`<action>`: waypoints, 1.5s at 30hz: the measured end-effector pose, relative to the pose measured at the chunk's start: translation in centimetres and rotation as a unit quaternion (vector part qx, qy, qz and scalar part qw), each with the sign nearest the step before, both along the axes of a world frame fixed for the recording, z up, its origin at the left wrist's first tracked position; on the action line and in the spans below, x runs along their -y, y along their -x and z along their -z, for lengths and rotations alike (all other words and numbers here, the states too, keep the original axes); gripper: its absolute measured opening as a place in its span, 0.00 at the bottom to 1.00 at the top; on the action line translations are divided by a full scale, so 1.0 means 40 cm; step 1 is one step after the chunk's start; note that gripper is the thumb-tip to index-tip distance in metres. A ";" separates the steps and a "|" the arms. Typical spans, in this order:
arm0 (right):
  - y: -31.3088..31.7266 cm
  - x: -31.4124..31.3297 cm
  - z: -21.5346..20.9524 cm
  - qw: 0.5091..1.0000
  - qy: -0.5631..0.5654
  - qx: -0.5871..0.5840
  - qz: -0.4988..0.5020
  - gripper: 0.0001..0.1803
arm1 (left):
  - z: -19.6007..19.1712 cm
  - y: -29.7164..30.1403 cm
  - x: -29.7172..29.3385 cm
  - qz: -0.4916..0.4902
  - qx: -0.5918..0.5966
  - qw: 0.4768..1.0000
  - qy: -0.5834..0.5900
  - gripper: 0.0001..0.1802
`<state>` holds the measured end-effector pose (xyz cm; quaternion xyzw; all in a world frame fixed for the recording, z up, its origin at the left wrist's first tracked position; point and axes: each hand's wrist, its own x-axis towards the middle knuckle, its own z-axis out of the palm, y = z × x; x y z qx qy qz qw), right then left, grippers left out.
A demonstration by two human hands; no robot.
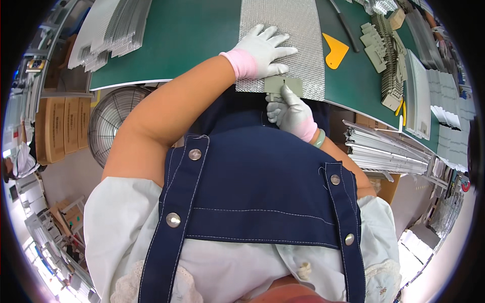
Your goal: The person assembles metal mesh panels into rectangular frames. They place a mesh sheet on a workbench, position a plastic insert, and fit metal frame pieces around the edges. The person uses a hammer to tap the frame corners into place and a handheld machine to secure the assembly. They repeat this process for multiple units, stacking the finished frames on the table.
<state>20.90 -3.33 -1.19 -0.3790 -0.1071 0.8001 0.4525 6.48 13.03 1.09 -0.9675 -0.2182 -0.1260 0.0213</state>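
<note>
At upper centre of the frame, the thin, light, flexible mesh sheet [283,40] is pressed flat by the open left hand [262,50], while the stiff grey clip [282,85], best gripped at its lower tab, is pinched at the sheet's near edge by the right hand [292,112].

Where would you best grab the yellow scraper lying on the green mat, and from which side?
Probably by its broad square end, coming from the right. The yellow scraper lies flat and alone on the green mat, right of the mesh sheet. The right hand is nearest; the left hand rests on the mesh.
</note>
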 end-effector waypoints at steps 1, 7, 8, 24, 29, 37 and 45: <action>-0.008 0.008 -0.018 0.999 0.049 -0.020 0.000 0.25 | 0.000 0.002 0.016 -0.008 -0.003 1.000 -0.003 0.31; -0.022 0.065 -0.054 0.989 0.142 -0.035 0.019 0.24 | -0.005 0.001 0.098 -0.042 -0.022 0.999 0.017 0.30; -0.034 0.067 -0.015 0.986 0.135 -0.099 -0.001 0.24 | -0.006 -0.001 0.099 -0.041 -0.028 0.999 0.019 0.30; -0.037 0.056 0.002 0.999 0.017 0.031 0.007 0.27 | -0.029 0.002 0.094 -0.018 -0.010 1.000 0.023 0.31; -0.211 0.142 -0.076 0.960 -0.039 0.245 -0.129 0.24 | -0.134 -0.021 0.243 -0.025 -0.080 0.993 0.086 0.48; -0.650 0.258 0.100 0.377 -0.016 0.922 -0.087 0.17 | -0.126 -0.051 0.148 0.031 -0.040 0.994 0.096 0.43; -0.624 0.305 -0.087 0.353 -0.345 0.869 -0.027 0.11 | -0.218 -0.100 0.240 0.099 0.069 0.992 0.047 0.36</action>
